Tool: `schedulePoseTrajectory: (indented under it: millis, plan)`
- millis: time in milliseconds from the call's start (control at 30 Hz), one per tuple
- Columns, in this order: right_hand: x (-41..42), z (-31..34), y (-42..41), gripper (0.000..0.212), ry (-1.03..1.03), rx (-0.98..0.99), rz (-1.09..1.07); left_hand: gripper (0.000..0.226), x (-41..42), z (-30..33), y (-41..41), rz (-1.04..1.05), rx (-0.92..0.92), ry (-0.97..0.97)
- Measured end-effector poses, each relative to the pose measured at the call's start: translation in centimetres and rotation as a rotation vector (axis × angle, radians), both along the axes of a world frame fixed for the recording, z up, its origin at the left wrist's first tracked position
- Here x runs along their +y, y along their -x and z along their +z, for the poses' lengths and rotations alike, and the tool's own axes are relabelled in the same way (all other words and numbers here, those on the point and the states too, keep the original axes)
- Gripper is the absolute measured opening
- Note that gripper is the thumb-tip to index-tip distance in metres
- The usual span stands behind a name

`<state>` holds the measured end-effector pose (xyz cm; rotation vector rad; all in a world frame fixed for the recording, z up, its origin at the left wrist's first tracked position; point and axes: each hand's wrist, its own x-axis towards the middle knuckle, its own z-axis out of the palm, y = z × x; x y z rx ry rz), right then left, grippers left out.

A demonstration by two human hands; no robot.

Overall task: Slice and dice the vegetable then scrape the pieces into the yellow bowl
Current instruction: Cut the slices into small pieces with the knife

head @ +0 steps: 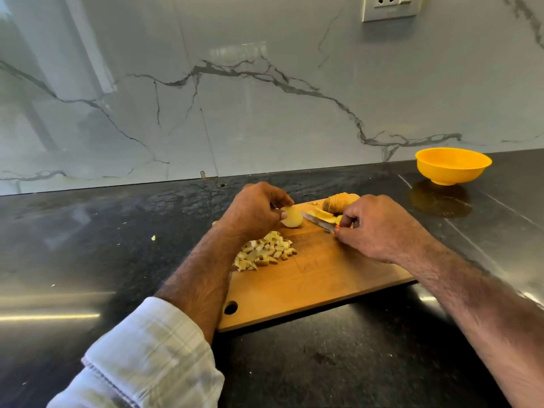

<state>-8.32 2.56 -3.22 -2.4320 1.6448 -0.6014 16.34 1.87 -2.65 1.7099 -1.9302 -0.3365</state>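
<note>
A small pale-yellow vegetable scrap (153, 237) lies alone on the polished black stone countertop (88, 245), well to the left of the work area. The rolled-up white checked sleeve (147, 357) covers the left forearm at lower left. A rectangular light-brown wooden cutting board (318, 278), with a round hanging hole (230, 307) at its near left corner, lies flat on the countertop. A heap of small pale-yellow diced vegetable cubes (266, 254) rests on the board's left part, just beside the left wrist. The left hand (253, 213), fingers curled, pinches a stack of round pale-yellow vegetable slices (291, 217) above the far part of the board. Just to the right of that stack lies the pointed steel blade of a small kitchen knife (318, 222), tip toward the slices; its handle shows only a small red part at the right hand. More flat pale slices (322, 214) lie beside the blade. Behind them, at the board's far edge, sits the uncut brown-skinned remainder of the vegetable (338, 202). The right hand (379, 228) is closed around the knife handle. The round yellow plastic bowl (452, 165) stands upright at far right on the countertop, well apart from the board, near the white grey-veined marble backsplash (265, 98). A white wall socket plate (388, 7) is mounted at upper right.
</note>
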Motion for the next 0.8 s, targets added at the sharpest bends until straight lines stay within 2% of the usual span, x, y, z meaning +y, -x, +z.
schedulePoseTrajectory:
  millis: [200,433,633,800]
  plan:
    - [0.3,0.3,-0.3,0.012,-0.043,-0.034,0.013,0.032,0.5,0.4,0.4,-0.005,-0.044,-0.055]
    - [0.6,0.6,-0.8,0.022,-0.178,-0.029,0.077,0.032,0.4,0.4,0.2,-0.037,-0.071,-0.069]
    - [1.0,0.8,-0.9,0.016,-0.16,-0.021,0.076,0.016,0.1,0.3,0.1,-0.073,-0.041,-0.1]
    - [1.3,0.7,-1.3,0.013,-0.167,-0.024,0.125,0.029,-0.2,0.2,0.2,-0.111,-0.026,-0.126]
